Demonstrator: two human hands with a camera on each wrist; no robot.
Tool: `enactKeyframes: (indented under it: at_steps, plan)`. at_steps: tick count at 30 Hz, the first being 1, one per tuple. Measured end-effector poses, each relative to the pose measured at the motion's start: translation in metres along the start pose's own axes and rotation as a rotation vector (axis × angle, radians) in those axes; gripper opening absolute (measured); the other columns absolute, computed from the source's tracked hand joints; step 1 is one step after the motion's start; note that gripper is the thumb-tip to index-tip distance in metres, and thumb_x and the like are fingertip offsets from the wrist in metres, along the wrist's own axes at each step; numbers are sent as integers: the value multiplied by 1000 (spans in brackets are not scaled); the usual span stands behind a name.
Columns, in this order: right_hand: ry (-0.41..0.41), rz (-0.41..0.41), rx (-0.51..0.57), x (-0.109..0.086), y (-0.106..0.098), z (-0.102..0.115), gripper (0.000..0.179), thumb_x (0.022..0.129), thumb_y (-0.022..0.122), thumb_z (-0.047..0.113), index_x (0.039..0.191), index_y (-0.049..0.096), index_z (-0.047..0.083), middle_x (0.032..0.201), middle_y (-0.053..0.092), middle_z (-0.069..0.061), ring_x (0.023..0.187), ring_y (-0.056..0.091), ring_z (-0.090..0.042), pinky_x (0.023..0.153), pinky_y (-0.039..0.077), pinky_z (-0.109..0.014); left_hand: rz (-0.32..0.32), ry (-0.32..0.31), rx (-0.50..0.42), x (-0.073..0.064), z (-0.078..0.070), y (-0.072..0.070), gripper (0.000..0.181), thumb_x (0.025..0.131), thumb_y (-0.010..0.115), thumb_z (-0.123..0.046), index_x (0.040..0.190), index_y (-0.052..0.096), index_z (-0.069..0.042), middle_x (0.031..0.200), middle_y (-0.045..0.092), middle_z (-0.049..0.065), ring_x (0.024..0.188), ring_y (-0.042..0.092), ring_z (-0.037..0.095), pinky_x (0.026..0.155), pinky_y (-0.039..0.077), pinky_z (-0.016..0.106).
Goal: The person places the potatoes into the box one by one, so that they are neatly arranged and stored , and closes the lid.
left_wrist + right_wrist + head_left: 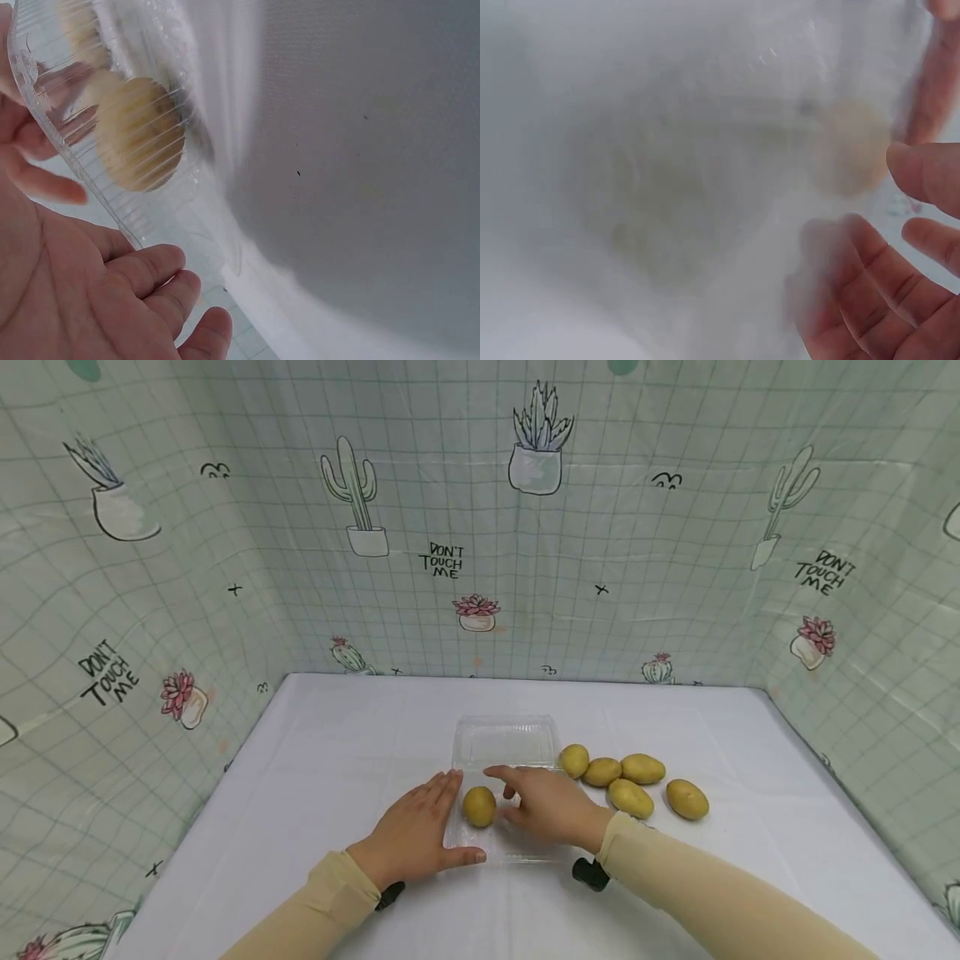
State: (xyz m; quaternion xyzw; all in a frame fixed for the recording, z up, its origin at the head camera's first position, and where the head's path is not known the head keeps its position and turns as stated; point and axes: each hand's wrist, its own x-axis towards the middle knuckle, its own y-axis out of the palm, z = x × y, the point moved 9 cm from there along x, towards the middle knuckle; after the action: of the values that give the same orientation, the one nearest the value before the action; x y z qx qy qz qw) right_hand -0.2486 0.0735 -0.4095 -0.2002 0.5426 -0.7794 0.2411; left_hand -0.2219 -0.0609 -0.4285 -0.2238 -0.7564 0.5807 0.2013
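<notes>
A clear plastic clamshell container lies on the table, its ribbed lid folded back to the far side. One yellow potato sits inside at the left end; the left wrist view shows this potato through the ribbed wall. My left hand rests along the container's left side, fingers extended and thumb by the front edge. Over the container is my right hand, its fingers loosely bent just right of the potato and apart from it. In the right wrist view the potato appears hazy through plastic.
Several loose potatoes lie on the white tablecloth to the right of the container, the rightmost potato apart from the others. Patterned curtains close off the back and both sides. A black device is at my right wrist.
</notes>
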Motion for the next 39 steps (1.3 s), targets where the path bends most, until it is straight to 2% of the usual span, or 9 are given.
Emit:
enactKeyframes:
  at_steps: [5, 9, 14, 20, 24, 29, 39]
  plan:
    - [33, -16, 9, -14, -27, -10, 58, 93, 74, 26, 145, 51, 18, 106, 68, 0, 71, 58, -4, 59, 50, -22, 9, -9, 9, 0, 0, 0, 111, 85, 53, -78, 153, 30, 6, 156, 33, 20, 143, 33, 35, 113, 33, 47]
    - [50, -40, -8, -29, -46, -25, 57, 92, 74, 25, 144, 52, 19, 105, 66, 4, 76, 59, -4, 60, 49, -23, 11, -13, 12, 0, 0, 0, 111, 85, 53, -78, 153, 29, 6, 156, 33, 20, 143, 33, 35, 113, 32, 47]
    - [33, -75, -39, -53, -59, -48, 53, 92, 74, 23, 141, 55, 16, 102, 66, 4, 79, 62, -5, 63, 50, -26, 15, -5, 8, 0, -1, 0, 110, 85, 53, -77, 153, 29, 6, 156, 33, 21, 143, 33, 36, 113, 32, 47]
    - [90, -136, -98, -87, -71, -83, 52, 89, 76, 20, 137, 58, 13, 105, 67, 0, 83, 64, -14, 65, 51, -33, 18, -4, 16, 0, -1, 1, 111, 85, 52, -78, 153, 29, 6, 156, 33, 21, 143, 33, 35, 113, 31, 46]
    - [134, -144, -121, -105, -74, -103, 51, 89, 76, 21, 137, 59, 13, 114, 66, -2, 86, 65, -16, 64, 52, -34, 20, -6, 16, 0, 0, 0, 110, 85, 53, -78, 153, 29, 6, 156, 33, 21, 143, 32, 35, 114, 31, 46]
    - [146, -126, -123, -121, -71, -118, 49, 89, 76, 20, 134, 60, 13, 122, 65, -7, 88, 68, -19, 63, 54, -37, 24, -6, 4, 0, 0, 1, 110, 85, 55, -76, 153, 28, 6, 156, 33, 21, 143, 32, 35, 114, 31, 46]
    - [159, -93, -96, -130, -53, -130, 56, 86, 80, 21, 136, 58, 13, 122, 61, -7, 95, 66, -21, 65, 54, -36, 35, -14, 14, 0, 0, 2, 112, 85, 52, -79, 154, 26, 5, 157, 31, 20, 144, 31, 34, 114, 30, 46]
